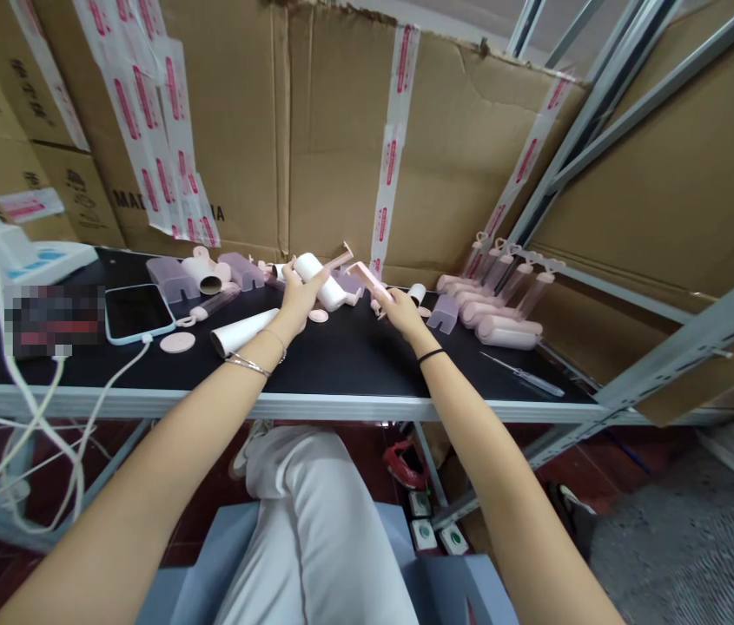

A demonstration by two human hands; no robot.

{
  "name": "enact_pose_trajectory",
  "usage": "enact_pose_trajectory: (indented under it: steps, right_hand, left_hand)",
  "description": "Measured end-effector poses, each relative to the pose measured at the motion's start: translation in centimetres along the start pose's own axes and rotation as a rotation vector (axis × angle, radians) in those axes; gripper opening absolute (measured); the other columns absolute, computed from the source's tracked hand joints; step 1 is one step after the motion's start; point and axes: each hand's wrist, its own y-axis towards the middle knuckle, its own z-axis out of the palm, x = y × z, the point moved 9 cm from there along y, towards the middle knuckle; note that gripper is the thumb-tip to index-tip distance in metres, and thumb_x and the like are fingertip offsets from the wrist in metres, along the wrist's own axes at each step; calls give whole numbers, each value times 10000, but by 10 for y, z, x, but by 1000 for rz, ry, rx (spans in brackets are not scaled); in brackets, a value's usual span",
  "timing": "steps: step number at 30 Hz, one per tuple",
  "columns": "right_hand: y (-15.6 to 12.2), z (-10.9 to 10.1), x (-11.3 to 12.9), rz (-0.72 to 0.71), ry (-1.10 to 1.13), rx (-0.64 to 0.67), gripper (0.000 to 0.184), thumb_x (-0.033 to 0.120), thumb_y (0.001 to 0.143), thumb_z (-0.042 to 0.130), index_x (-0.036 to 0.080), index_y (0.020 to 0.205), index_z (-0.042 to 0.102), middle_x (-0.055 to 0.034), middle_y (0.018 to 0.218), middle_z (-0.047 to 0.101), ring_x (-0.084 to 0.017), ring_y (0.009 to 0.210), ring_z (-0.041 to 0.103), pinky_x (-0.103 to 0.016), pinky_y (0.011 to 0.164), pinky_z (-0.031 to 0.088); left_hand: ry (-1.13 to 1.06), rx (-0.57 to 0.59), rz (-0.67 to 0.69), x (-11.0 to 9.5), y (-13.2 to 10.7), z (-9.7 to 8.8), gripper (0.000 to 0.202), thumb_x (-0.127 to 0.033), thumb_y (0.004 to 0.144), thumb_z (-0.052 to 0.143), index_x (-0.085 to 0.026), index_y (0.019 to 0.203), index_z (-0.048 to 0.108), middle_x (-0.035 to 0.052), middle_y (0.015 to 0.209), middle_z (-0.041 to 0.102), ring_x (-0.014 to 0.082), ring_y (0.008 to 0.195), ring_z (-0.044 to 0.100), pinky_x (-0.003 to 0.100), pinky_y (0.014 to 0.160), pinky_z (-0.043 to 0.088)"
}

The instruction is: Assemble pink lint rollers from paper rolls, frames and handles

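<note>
My left hand (301,299) is closed around a white cylinder (310,267) and a thin pink bar (339,259) that sticks out to the right. The pink bar's end has a small hook. Beside it, my right hand (402,312) grips a flat pale pink strip (367,279) with a bent end, pointing up and left. The two pink ends are close but apart. Below my left wrist lies a white tube (242,333). A pink disc (318,316) lies just under the left hand. A translucent purple bracket (443,314) stands right of my right hand.
Several pink cylinders with clear handles (508,332) are lined up at the right. A screwdriver (526,375) lies near the front edge. At left are a phone (138,312) on a cable, another pink disc (177,343), purple brackets (172,278) and a white power strip (47,265). Cardboard (333,130) backs the table.
</note>
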Motion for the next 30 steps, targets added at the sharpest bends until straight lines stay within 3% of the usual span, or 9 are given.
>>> enact_pose_trajectory:
  steps: [3,7,13,18,25,30]
  right_hand:
    - [1,9,4,-39,241,63,446,596,865,465,180,710,502,21,604,546,-61,420,445,-200,432,365]
    - [0,16,11,-105,355,116,528,707,764,514,181,731,516,17,644,546,-66,464,465,-199,429,369]
    - [-2,18,16,-105,468,89,508,697,759,524,192,812,511,34,659,523,-67,479,462,-198,424,361]
    - [-9,29,30,-176,514,202,417,599,791,569,205,916,514,43,678,511,-88,530,504,-208,459,371]
    - [-17,51,32,-168,519,327,416,583,807,557,219,984,463,63,666,480,-85,529,503,-203,446,391]
    - [-25,70,40,-116,647,371,378,541,846,534,248,1056,421,78,684,485,-73,502,536,-207,471,474]
  left_hand:
    - [-104,28,-75,3,3,3,401,-338,753,658,-247,1038,392,33,1022,576,162,803,631,367,704,563]
    - [-192,72,-62,0,1,9,340,-335,768,644,-234,992,408,20,934,603,157,797,651,340,735,561]
    - [-69,268,55,-7,-8,27,562,-309,663,736,-241,1125,422,38,1003,625,191,894,648,364,784,550]
    - [43,368,193,-11,-14,34,700,-304,611,782,-249,1222,445,68,1176,572,209,997,608,350,835,533]
    - [17,330,212,-9,-10,33,728,-345,633,785,-259,1263,431,88,1214,560,214,957,625,339,763,555]
    - [-52,206,157,-3,-7,26,596,-445,686,742,-193,1156,474,85,1004,632,168,773,647,285,656,550]
